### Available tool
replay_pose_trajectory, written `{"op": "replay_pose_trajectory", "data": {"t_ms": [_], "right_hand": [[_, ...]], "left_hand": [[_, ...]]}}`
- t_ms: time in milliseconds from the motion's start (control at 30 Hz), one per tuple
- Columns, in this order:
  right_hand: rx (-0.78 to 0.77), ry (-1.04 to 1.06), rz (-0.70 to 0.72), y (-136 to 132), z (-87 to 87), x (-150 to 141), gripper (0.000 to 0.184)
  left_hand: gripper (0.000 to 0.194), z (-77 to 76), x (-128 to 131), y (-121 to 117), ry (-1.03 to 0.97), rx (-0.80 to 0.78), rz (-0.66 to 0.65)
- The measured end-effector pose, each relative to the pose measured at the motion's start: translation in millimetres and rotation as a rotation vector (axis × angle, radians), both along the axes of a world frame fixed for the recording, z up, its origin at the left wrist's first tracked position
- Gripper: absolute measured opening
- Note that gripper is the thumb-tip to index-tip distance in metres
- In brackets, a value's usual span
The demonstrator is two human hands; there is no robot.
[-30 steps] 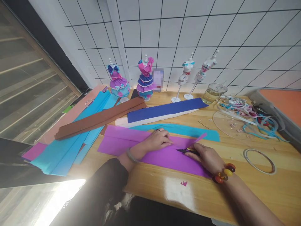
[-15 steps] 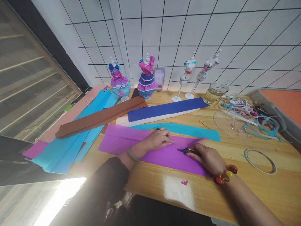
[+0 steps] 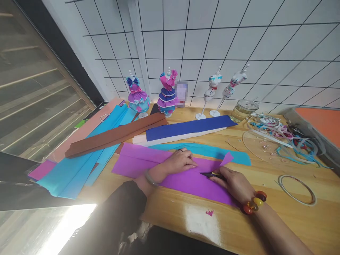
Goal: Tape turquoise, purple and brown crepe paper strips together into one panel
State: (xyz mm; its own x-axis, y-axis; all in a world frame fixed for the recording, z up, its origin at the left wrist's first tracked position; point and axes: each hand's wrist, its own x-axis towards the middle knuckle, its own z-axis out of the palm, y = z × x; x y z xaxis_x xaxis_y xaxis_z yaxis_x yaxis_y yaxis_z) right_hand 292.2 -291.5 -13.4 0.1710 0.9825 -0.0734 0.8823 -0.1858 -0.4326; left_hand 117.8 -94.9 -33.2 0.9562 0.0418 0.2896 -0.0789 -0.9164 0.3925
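A wide strip of purple crepe paper (image 3: 195, 185) lies in front of me, with a fold along its upper side. My left hand (image 3: 182, 161) rests on it, fingers curled together and fingertips pressing the paper down near the fold. To the right, my right hand (image 3: 236, 181) is closed around small black scissors (image 3: 208, 174), their pointed tip toward the left over the purple paper. Beside the right thumb and forefinger, a corner of the paper stands bent upward. The scissors' handles are mostly hidden in the palm.
Turquoise paper (image 3: 236, 158), a dark blue strip (image 3: 188, 128) and a brown strip (image 3: 117, 134) lie beyond. Blue sheets (image 3: 69, 177) are at left. Small dress forms (image 3: 166, 94) stand by the wall. A jar (image 3: 243, 108), ribbon scraps (image 3: 294, 138) and a ring-shaped coil (image 3: 297, 190) are at right.
The paper's right corner, flatter before, now stands up bent by my right hand. The scissors' blades look closer together. My left hand stays pressed on the paper; the view has shifted slightly.
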Motion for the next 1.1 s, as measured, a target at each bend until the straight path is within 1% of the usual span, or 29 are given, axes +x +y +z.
{"op": "replay_pose_trajectory", "data": {"t_ms": [167, 333, 533, 667, 867, 967, 1100], "right_hand": [[-0.016, -0.001, 0.006, 5.7, 1.7, -5.2, 0.036], [0.0, -0.014, 0.031, 9.0, 4.1, -8.3, 0.035], [0.01, -0.038, 0.03, 4.4, -0.9, -4.8, 0.035], [-0.011, -0.055, 0.027, 7.0, -2.7, -6.3, 0.035], [-0.008, -0.03, 0.055, 15.6, 2.0, -13.3, 0.034], [-0.005, -0.034, 0.052, 15.1, 3.4, -15.0, 0.034], [0.006, -0.065, 0.036, 12.1, 0.7, -15.5, 0.033]], "left_hand": [[0.025, -1.1, 0.4, 0.6, -0.014, 0.013, -0.005], [0.022, -0.8, -0.3, 0.7, -0.01, 0.026, -0.002], [0.023, -0.1, -0.4, 0.7, -0.001, 0.022, -0.004], [0.022, 0.5, -0.7, 0.8, -0.008, 0.026, -0.005], [0.022, 2.5, -1.8, 0.0, 0.002, 0.012, -0.003], [0.022, 3.1, -2.1, -0.2, 0.002, 0.015, 0.0], [0.022, 2.4, -1.8, 0.4, 0.011, 0.012, -0.013]]}}
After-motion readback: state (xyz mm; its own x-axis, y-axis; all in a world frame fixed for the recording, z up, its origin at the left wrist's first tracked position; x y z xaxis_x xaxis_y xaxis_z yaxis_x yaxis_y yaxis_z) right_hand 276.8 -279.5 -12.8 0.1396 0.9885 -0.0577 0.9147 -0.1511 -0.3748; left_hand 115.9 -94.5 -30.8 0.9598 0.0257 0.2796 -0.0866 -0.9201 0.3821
